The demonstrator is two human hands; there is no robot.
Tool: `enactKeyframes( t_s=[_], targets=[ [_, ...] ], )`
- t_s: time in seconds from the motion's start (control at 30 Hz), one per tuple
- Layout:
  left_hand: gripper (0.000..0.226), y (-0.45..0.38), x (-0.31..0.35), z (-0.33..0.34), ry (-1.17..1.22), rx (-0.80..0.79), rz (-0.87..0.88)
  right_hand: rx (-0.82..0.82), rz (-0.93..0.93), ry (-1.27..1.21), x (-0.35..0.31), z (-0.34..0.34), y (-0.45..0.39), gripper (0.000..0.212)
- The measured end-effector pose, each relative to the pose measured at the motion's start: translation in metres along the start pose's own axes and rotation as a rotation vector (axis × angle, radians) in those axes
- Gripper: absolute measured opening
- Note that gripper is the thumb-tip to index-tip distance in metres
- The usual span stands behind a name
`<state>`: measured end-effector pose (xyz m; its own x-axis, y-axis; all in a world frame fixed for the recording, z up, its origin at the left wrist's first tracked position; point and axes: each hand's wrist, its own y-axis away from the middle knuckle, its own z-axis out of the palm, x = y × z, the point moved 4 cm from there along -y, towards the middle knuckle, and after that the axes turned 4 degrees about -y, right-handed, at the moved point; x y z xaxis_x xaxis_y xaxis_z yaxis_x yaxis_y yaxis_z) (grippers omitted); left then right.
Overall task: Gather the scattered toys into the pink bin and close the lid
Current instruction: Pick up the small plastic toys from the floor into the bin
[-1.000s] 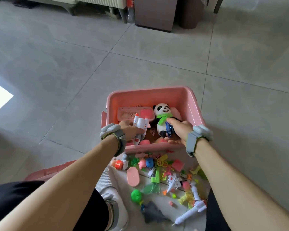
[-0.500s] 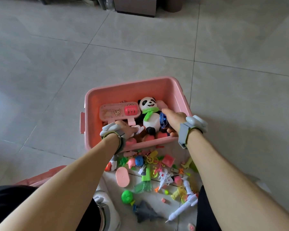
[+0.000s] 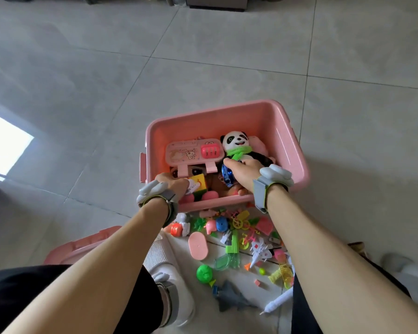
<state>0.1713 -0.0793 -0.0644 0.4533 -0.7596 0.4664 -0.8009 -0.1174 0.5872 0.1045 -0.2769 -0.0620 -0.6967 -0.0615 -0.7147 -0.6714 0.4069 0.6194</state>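
Grey floor tiles (image 3: 203,68) are carrying the open pink plastic bin (image 3: 292,150). Inside it, the right hand (image 3: 243,173) is gripping a shiny blue toy (image 3: 227,175), the left hand (image 3: 173,183) pinching a small white toy (image 3: 193,185). Scattered toys (image 3: 237,237) are lying just beside the bin.

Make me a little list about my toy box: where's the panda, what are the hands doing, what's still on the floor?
Bin: pink bin, open
Panda: panda inside the bin, back right
Left hand: left hand holds a white toy in the bin
Right hand: right hand grips a blue toy in the bin
Floor: many small toys, including a green ball and grey shark
Lid: lid off, on the floor
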Motion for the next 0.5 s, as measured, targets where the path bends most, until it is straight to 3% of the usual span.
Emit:
enactKeyframes(
  t_s=[0.17,0.33,0.5],
  targets=[
    [0.024,0.001,-0.008,-0.020,-0.177,0.126,0.003,-0.022,0.011,-0.016,0.008,0.032,0.003,0.051],
    [0.022,-0.003,-0.008,-0.013,-0.265,0.107,0.067,-0.024,-0.002,-0.025,0.002,0.040,0.009,0.062],
    [0.012,-0.011,-0.002,-0.002,-0.518,-0.018,0.179,-0.037,0.013,-0.030,0.001,0.041,0.010,0.063]
  ],
)
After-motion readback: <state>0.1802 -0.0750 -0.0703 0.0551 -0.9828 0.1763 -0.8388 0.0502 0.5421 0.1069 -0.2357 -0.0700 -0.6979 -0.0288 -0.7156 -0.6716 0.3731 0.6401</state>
